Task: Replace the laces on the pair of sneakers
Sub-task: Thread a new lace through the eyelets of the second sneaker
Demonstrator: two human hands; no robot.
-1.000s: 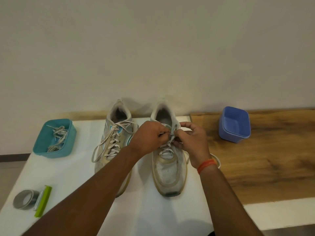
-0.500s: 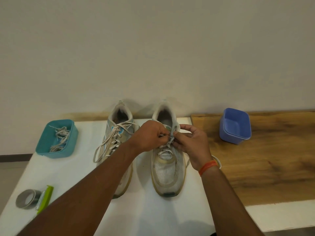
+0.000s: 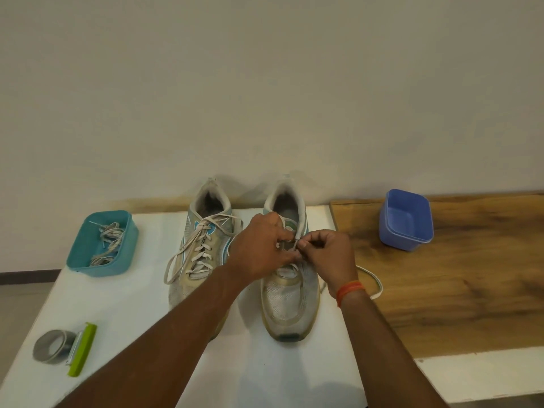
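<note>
Two worn white sneakers stand side by side on the white table, toes toward me. The left sneaker (image 3: 203,254) is fully laced, its lace ends hanging loose to the left. Over the upper eyelets of the right sneaker (image 3: 290,298) my left hand (image 3: 260,250) and my right hand (image 3: 328,254) meet, each pinching the white lace (image 3: 372,282), whose free end loops out on the wood to the right. A teal tub (image 3: 101,244) at the left holds a bundle of white laces (image 3: 109,241).
An empty blue tub (image 3: 406,219) sits on the wooden board (image 3: 459,275) at the right. A roll of grey tape (image 3: 53,346) and a green tool (image 3: 82,348) lie near the table's front left corner. The wall stands just behind the shoes.
Both hands stay at the right sneaker's upper eyelets. My right hand's fingers have curled in tighter on the lace. The view has shifted slightly.
</note>
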